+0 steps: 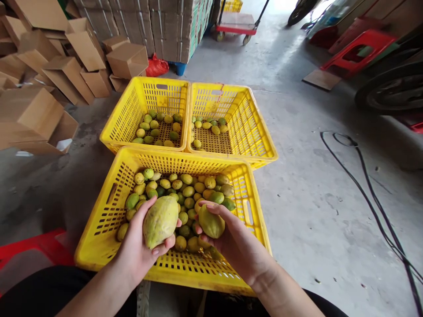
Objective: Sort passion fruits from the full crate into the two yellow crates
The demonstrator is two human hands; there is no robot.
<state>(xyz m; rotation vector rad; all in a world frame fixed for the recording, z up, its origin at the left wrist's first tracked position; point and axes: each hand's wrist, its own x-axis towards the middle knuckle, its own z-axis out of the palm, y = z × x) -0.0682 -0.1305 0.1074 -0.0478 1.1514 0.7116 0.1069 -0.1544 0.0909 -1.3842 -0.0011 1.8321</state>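
My left hand (137, 246) is wrapped round a large, bumpy yellow-green lemon (161, 221). In my right hand (236, 244) is a smaller, smoother green lemon (212, 222), gripped between thumb and fingers. Both hands are above the near yellow crate (99, 257), which holds many green and yellow lemons (188, 191). Behind it, side by side, stand a left yellow crate (124, 112) and a right yellow crate (261, 132), each with a layer of lemons on part of its floor.
Open cardboard boxes (36, 114) are heaped at left, near stacked cartons (142, 31). A red-edged trolley (236, 24) stands at the back. To the right are a red stool (360, 50), a tyre (390, 88) and a black hose (370, 193) on the concrete floor. Red plastic (39, 246) lies at lower left.
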